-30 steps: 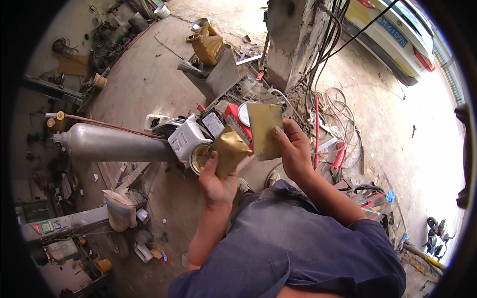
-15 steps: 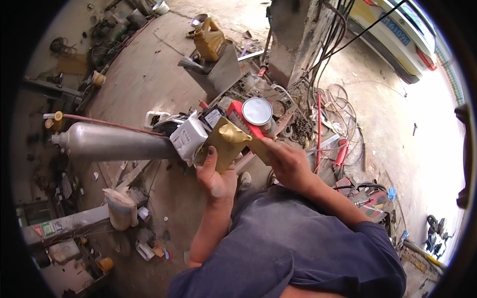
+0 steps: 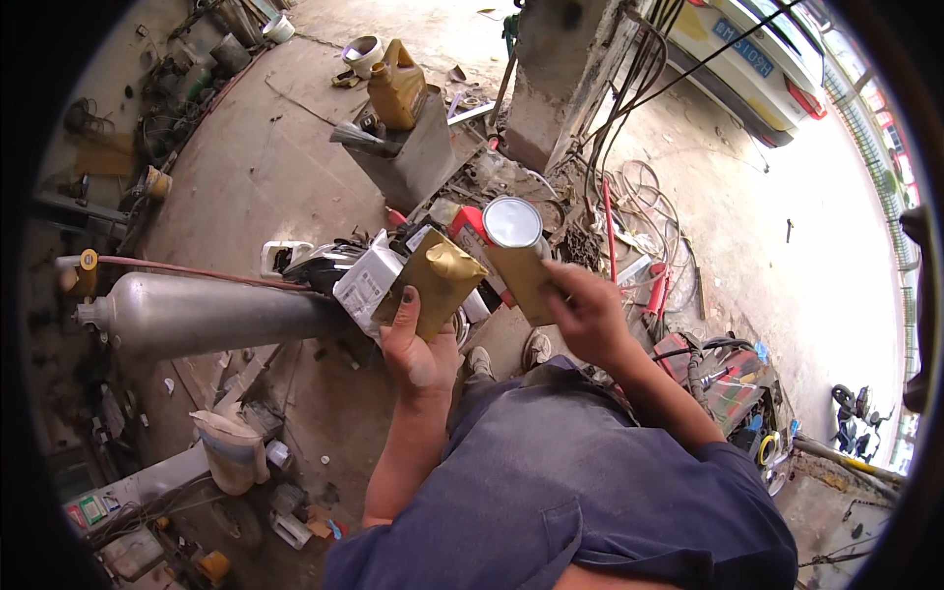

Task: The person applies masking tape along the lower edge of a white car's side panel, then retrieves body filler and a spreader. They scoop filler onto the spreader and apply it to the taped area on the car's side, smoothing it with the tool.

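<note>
My left hand (image 3: 423, 362) grips a flat olive-gold plate (image 3: 430, 300), thumb on its face and fingers behind. On the plate's upper part sits a smooth gold-coloured blob of paste (image 3: 454, 262). In my right hand (image 3: 595, 313) is a flat spreader (image 3: 524, 285) of similar olive-gold colour, pinched at its right edge. A gap separates the spreader from the plate. Beyond the spreader stands a round tin (image 3: 512, 222) with a pale grey top, beside a red package (image 3: 469, 228). A white printed package (image 3: 366, 282) lies just left of the plate.
A silver gas cylinder (image 3: 211, 313) lies to the left. A metal bin (image 3: 413, 157) holds a gold jug (image 3: 396, 87). Cables and hoses (image 3: 654, 221) trail on the floor by a pillar (image 3: 551, 88). A car (image 3: 757, 69) stands at far right; a filled sack (image 3: 231, 450) at lower left.
My right hand has drawn the spreader away from the plate, to the right. The paste on the plate has changed shape slightly. My view has shifted a little.
</note>
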The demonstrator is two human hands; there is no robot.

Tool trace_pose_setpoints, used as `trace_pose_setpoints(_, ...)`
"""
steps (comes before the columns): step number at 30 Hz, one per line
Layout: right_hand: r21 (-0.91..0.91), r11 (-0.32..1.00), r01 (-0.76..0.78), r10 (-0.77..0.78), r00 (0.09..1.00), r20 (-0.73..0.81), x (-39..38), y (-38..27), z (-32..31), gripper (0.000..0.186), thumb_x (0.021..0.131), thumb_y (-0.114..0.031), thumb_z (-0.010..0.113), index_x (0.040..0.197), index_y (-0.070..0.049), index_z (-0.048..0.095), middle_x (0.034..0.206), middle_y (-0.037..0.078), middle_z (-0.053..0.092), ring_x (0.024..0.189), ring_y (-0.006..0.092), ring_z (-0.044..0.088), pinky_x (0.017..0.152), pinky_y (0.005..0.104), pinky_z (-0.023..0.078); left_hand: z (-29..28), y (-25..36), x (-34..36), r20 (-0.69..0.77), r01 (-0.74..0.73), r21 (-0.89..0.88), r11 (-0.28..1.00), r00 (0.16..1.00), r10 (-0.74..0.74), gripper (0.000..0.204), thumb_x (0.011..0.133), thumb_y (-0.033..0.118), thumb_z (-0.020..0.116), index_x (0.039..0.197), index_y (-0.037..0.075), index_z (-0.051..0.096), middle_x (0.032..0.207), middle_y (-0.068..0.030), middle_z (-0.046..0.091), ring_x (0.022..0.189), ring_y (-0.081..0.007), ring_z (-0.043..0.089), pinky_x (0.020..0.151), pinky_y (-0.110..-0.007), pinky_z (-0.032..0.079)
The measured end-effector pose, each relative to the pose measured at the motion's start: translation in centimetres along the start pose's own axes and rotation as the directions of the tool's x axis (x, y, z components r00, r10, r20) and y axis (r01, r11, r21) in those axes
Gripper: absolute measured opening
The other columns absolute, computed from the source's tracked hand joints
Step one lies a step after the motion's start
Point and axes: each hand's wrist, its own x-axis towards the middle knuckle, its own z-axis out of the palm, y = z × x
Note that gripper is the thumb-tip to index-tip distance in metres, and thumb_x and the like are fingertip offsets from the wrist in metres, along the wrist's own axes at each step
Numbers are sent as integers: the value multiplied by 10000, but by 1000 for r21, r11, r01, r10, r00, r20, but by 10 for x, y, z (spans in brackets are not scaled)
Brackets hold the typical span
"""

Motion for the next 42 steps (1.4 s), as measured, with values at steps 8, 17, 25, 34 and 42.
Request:
trace_pose_setpoints(8,651,156,-743,227,668,709,-8,17,48,323,1073,-154,669,1349,13,688,1179,36,757,1014,97,715,908,281,569,-60,4,-20,-27,414,-326,850,895,-446,309,1079,228,699,1343,71,722,1324,-93,782,1219,-242,754,1061,-438,615)
trace_pose_setpoints(17,681,168,-713,558,638,531,-24,40,141,268,1130,-191,619,1346,-44,675,1190,26,760,1046,127,732,936,315,590,-121,39,-24,-221,242,-224,944,931,-291,511,1098,388,674,1477,47,641,1492,-107,678,1420,-284,590,1235,-522,414)
trace_pose_setpoints(25,557,295,-776,319,630,708,-14,56,193,367,1187,-323,567,1235,-23,772,960,17,759,866,86,696,790,301,574,-150,36,-29,-208,352,-89,932,908,-363,581,1114,381,654,1546,2,568,1549,-123,639,1446,-312,590,1266,-502,415)
trace_pose_setpoints(34,-495,831,-253,411,879,242,-10,169,255,616,905,-280,833,1450,-128,588,1295,145,631,1269,367,625,1002,502,580,-164,77,-32,-251,270,-44,962,929,-273,548,1125,355,625,1518,-26,591,1531,-136,654,1435,-314,605,1262,-500,417)
trace_pose_setpoints(42,-174,924,-339,358,929,91,-18,191,249,333,883,-210,776,1190,-84,744,1147,199,746,1120,407,714,975,493,578,-168,86,-24,-244,217,-100,971,941,-236,548,1085,374,675,1503,23,616,1502,-120,674,1404,-316,625,1223,-509,461)
